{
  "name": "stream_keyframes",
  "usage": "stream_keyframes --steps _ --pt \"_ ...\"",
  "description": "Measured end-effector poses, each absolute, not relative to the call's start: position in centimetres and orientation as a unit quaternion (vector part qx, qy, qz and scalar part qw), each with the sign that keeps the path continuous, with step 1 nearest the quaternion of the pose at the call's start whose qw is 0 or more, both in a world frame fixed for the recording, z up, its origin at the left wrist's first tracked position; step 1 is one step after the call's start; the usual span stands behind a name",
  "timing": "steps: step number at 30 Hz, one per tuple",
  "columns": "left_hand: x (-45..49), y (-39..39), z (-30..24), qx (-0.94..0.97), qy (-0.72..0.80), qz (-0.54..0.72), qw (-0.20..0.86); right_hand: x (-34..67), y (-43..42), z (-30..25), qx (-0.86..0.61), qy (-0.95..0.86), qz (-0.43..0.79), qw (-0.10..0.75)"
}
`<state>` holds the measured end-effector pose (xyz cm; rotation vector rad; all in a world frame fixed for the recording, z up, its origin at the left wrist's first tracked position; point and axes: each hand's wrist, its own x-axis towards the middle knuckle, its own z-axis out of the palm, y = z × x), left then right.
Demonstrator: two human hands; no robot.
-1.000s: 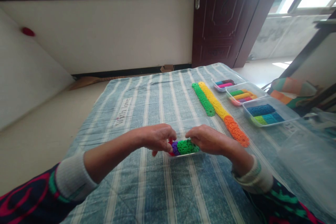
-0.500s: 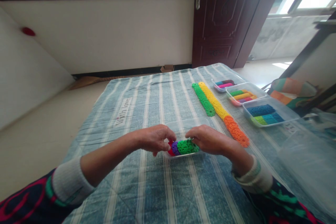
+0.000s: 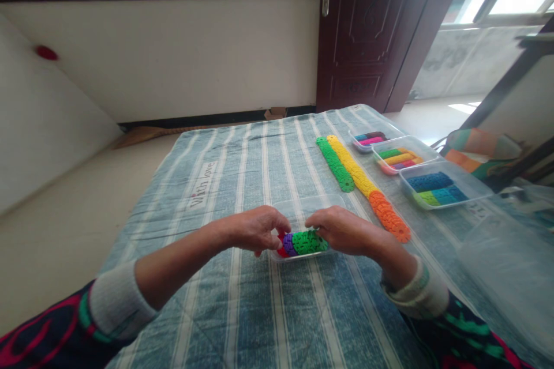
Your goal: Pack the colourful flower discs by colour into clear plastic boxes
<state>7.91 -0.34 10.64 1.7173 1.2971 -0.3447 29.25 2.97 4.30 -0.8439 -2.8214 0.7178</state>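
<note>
Roll of red, purple and green plastic discs (image 3: 306,243) sits in clear rectangular plastic box (image 3: 300,258). Left hand (image 3: 256,227) at its 9 o'clock end, thumb and finger pinching red part. Right hand (image 3: 346,230) curled at 3 o'clock green end; grip hidden, can't tell. Yellow-and-orange disc row (image 3: 360,179) at 2 o'clock from box.

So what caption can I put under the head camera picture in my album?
Left hand and right hand at a clear box of red, purple and green discs.
</note>
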Motion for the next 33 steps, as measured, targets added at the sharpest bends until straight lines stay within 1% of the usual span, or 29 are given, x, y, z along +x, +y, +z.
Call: stream_keyframes --steps 9,20,27,30,33 --pt "7.9 -0.6 10.4 0.695 0.537 -0.128 0.460 29.2 2.9 4.2 -0.280 -0.928 0.238 0.065" --pt "7.9 -0.9 10.5 0.705 0.537 -0.108 0.450 29.1 3.0 4.2 -0.282 -0.929 0.234 0.054" --pt "6.9 -1.4 10.0 0.682 0.565 -0.057 0.461 28.2 2.8 3.6 -0.303 -0.926 0.218 0.054" --pt "6.0 -1.6 8.9 0.665 0.609 -0.028 0.432 28.0 2.8 3.9 -0.321 -0.920 0.218 0.048" --pt "4.6 -1.7 7.2 0.670 0.635 0.043 0.382 28.0 2.4 4.3 -0.355 -0.903 0.228 0.081"
